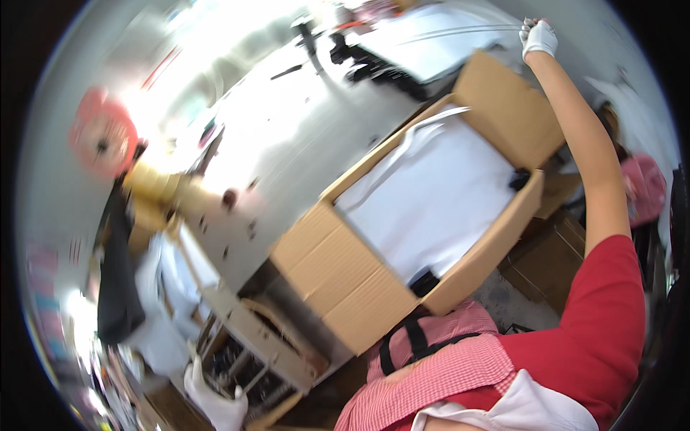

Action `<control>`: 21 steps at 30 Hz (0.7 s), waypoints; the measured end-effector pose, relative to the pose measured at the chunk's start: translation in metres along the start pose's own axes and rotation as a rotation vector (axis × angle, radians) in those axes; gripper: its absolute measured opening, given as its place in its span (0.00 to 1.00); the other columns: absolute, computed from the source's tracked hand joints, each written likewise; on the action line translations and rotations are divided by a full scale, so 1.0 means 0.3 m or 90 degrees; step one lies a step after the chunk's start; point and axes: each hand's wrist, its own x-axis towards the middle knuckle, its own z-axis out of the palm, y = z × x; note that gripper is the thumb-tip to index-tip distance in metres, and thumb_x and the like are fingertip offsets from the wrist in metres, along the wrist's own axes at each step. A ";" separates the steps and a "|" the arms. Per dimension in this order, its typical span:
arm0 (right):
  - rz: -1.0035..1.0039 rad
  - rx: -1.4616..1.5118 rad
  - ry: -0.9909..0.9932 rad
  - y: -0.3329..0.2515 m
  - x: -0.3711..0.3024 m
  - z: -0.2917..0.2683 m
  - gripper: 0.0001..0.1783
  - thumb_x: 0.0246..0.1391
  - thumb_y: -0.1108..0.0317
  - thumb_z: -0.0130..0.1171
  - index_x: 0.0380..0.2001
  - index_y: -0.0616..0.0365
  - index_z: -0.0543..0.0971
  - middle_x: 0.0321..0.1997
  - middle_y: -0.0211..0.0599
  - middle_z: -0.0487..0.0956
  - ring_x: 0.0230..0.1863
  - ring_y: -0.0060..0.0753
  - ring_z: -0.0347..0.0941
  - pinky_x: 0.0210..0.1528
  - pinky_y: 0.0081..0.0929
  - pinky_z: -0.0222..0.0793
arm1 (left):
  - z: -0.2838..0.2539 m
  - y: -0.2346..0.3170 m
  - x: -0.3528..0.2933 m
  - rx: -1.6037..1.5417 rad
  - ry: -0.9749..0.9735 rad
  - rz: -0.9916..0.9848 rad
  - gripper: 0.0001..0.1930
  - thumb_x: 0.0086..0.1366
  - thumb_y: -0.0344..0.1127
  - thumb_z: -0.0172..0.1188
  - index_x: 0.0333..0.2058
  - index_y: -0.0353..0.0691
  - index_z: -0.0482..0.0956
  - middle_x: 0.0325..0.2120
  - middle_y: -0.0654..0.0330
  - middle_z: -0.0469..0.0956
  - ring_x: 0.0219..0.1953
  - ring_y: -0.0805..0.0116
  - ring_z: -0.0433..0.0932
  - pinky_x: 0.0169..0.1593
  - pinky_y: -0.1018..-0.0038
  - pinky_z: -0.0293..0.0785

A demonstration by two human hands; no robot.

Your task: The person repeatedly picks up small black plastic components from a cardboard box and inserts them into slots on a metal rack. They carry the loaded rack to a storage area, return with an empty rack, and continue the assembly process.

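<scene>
My right hand [539, 39], in a white glove with bare fingertips, reaches far out to the upper right. Its fingers are curled closed beside white sheets [431, 36]. Thin lines run leftward from it; what it grips, if anything, I cannot make out. At the lower left my left hand [215, 401], in a white glove, has its fingers apart and holds nothing visible. It is beside a metal frame [262, 334]. Between the hands an open cardboard box [345, 287] holds a white sheet [431, 187], with black pieces [424, 281] at its near corner.
Blurred black tools [374, 68] lie on the metal table [287, 144]. A red fan [104, 136] stands at the left, near yellow tape rolls [151, 183]. Another cardboard box [550, 251] is below my right arm. A pink checked cloth [445, 373] covers my lap.
</scene>
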 end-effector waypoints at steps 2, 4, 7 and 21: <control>-0.177 -0.140 0.132 -0.083 0.129 -0.128 0.12 0.64 0.61 0.47 0.29 0.55 0.71 0.23 0.39 0.77 0.20 0.31 0.71 0.18 0.28 0.63 | 0.004 0.088 0.078 -0.042 -0.027 0.055 0.50 0.38 0.32 0.64 0.65 0.32 0.60 0.56 0.45 0.65 0.60 0.45 0.63 0.68 0.57 0.54; -0.295 -0.378 0.241 -0.082 0.225 -0.292 0.18 0.65 0.55 0.46 0.31 0.58 0.74 0.24 0.42 0.80 0.24 0.37 0.76 0.26 0.36 0.70 | 0.008 0.182 0.126 -0.039 -0.056 0.089 0.50 0.44 0.37 0.68 0.67 0.32 0.57 0.59 0.45 0.63 0.63 0.46 0.62 0.68 0.56 0.55; -0.286 -0.606 0.285 0.033 0.291 -0.531 0.22 0.65 0.52 0.45 0.36 0.62 0.76 0.25 0.45 0.81 0.27 0.44 0.79 0.38 0.42 0.73 | 0.076 0.316 0.182 -0.139 -0.060 0.081 0.48 0.49 0.42 0.73 0.66 0.32 0.59 0.61 0.45 0.61 0.64 0.46 0.62 0.67 0.55 0.57; -0.060 -0.724 -0.425 -0.165 -0.238 -0.367 0.19 0.65 0.61 0.55 0.56 0.57 0.76 0.54 0.39 0.80 0.58 0.36 0.74 0.61 0.31 0.67 | 0.198 0.734 0.439 -0.035 -0.190 0.323 0.49 0.39 0.34 0.73 0.64 0.36 0.64 0.56 0.41 0.66 0.60 0.41 0.63 0.65 0.52 0.59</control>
